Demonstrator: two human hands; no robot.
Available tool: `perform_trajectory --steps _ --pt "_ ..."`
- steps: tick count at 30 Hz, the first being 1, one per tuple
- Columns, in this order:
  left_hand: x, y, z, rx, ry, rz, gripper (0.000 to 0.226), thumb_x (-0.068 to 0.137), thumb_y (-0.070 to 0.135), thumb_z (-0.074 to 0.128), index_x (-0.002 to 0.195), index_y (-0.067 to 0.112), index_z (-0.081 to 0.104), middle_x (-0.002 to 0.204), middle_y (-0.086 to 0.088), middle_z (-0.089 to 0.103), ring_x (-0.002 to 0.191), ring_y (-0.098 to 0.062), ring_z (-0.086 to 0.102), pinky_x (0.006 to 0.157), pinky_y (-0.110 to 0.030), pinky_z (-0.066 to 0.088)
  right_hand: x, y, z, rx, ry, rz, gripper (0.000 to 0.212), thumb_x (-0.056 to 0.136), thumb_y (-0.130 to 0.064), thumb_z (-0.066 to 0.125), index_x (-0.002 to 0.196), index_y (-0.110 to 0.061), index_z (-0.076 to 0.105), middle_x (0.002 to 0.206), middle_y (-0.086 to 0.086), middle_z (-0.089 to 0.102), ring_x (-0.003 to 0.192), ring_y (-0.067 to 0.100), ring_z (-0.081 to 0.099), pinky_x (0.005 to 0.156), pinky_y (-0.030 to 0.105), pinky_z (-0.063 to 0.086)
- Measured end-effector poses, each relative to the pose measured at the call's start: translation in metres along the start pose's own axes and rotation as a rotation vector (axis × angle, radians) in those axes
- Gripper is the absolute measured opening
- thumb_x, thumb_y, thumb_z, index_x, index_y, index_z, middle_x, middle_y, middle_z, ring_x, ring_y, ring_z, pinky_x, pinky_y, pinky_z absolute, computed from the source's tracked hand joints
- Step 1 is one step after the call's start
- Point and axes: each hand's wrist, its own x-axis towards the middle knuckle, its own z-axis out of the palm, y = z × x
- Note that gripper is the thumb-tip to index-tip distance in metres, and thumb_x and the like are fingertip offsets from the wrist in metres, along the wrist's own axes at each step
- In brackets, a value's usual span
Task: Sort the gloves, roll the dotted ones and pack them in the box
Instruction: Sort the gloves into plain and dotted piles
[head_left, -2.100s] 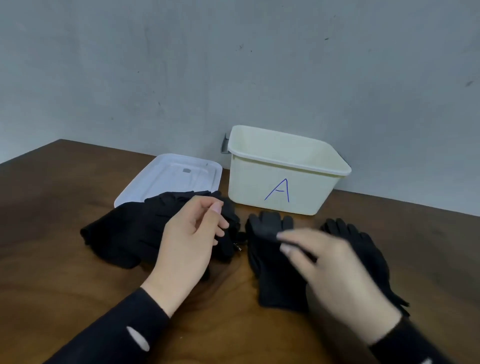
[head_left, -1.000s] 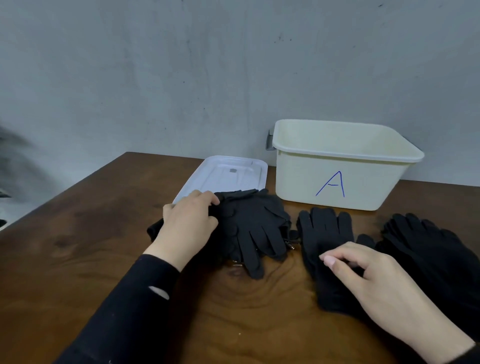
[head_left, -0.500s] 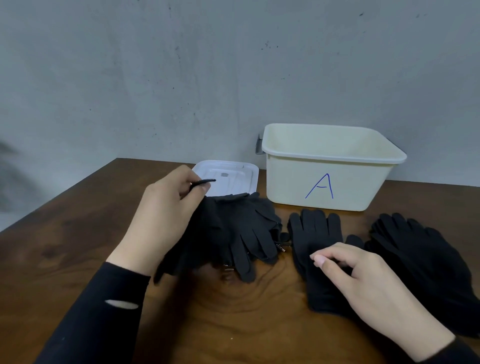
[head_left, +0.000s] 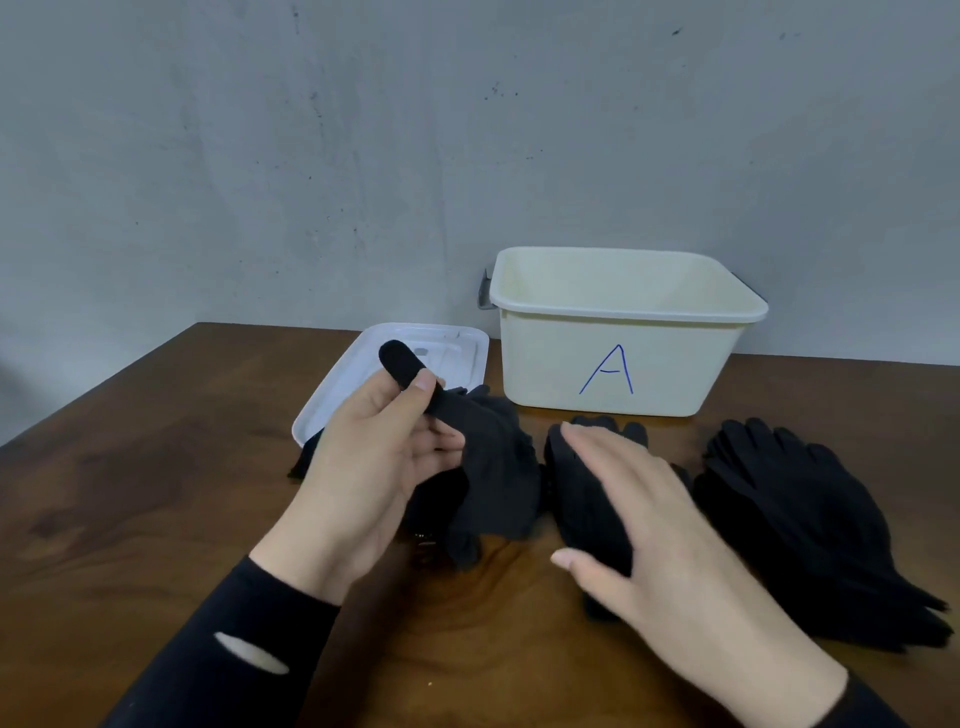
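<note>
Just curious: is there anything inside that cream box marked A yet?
The visible inside walls of the box are bare, with no gloves showing above the rim. Its floor is hidden behind the front wall, so a flat item there cannot be ruled out.

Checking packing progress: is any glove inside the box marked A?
No, what shows of the inside of the box is bare; the gloves lie on the table.

Table (head_left: 156, 467): dark wood, visible grain, low sheen. Box (head_left: 618, 358): cream plastic, smooth, faintly glossy, blue marker "A" on front. Lid (head_left: 467, 353): white plastic, smooth, glossy. Gloves, lifted one (head_left: 493, 467) and right-hand pile (head_left: 795, 509): black knit cloth, matt, soft-looking. Wall (head_left: 363, 156): grey, matt, speckled.
</note>
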Motion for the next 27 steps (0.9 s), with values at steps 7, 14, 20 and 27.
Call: perform_trajectory --steps 7,14,20,27 --pt "-0.014 -0.013 0.036 -0.341 -0.146 -0.134 0.014 0.102 0.021 0.049 0.097 0.008 0.048 0.097 -0.037 0.064 0.105 -0.050 0.063 0.086 -0.051 0.054 0.000 -0.012 0.012 -0.075 0.089 -0.019 0.102 0.089 -0.053 0.064 0.150 -0.054 -0.018 0.161 -0.030 -0.012 0.150 -0.004 -0.007 0.121 0.025 0.013" --pt "-0.016 -0.021 0.049 -0.458 -0.154 -0.196 0.049 0.102 0.021 0.044 0.130 -0.019 0.040 0.103 -0.041 0.064 0.101 -0.046 0.067 0.081 -0.044 0.059 0.001 0.003 0.000 0.105 0.527 -0.002 0.044 0.092 -0.006 0.065 0.131 -0.024 0.059 0.117 -0.015 0.061 0.117 -0.002 0.056 0.095 0.009 0.042" --pt "-0.016 -0.026 0.053 -0.466 -0.180 -0.249 0.038 0.104 0.027 0.040 0.122 -0.005 0.051 0.110 -0.033 0.067 0.105 -0.041 0.067 0.088 -0.044 0.057 0.004 0.001 -0.021 0.562 0.425 0.172 0.068 0.087 -0.010 0.073 0.130 -0.055 0.047 0.107 -0.011 0.068 0.110 0.009 0.065 0.095 0.037 0.053" --pt "-0.017 -0.026 0.050 -0.461 -0.227 -0.205 0.032 0.104 0.021 0.039 0.124 -0.001 0.050 0.117 -0.027 0.067 0.112 -0.038 0.065 0.100 -0.050 0.046 0.011 -0.003 -0.040 0.076 0.250 0.144 0.074 0.089 -0.011 0.070 0.145 -0.047 0.038 0.107 -0.022 0.061 0.107 -0.001 0.059 0.090 0.009 0.044"
